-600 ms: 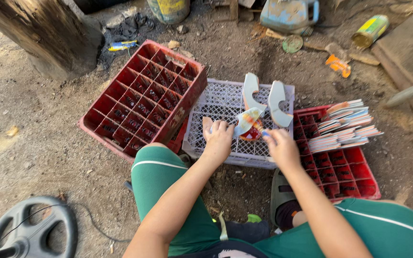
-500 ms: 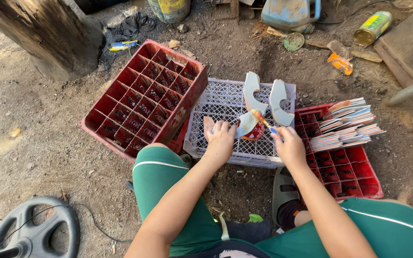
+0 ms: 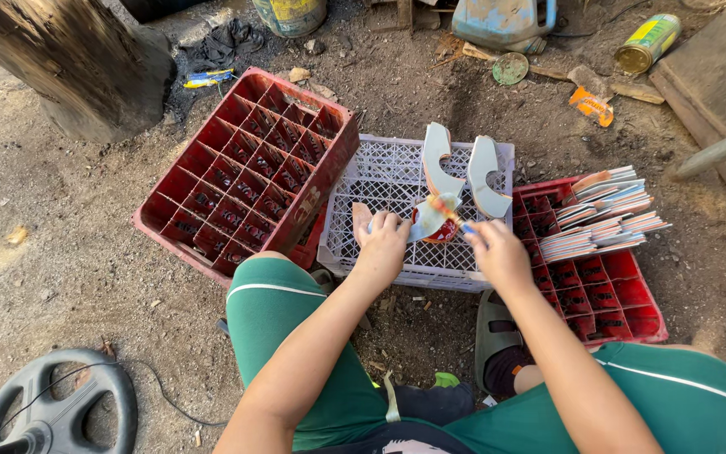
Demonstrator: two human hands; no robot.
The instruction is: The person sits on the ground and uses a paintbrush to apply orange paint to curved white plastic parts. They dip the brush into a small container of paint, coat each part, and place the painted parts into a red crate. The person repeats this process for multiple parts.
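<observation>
A seated person in green shorts leans over a white lattice crate on dirt ground. The left hand holds a pale curved piece against a small red pot, while the right hand holds a thin brush to it. Two curved cut-outs lie farther back on the crate. Red compartment crates flank it; the right one carries a stack of flat pieces.

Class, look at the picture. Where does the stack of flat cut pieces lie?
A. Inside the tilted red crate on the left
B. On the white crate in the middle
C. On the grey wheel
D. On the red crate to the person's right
D. The stack rests across the top of the right red crate, beside the white crate over which both hands work.
</observation>
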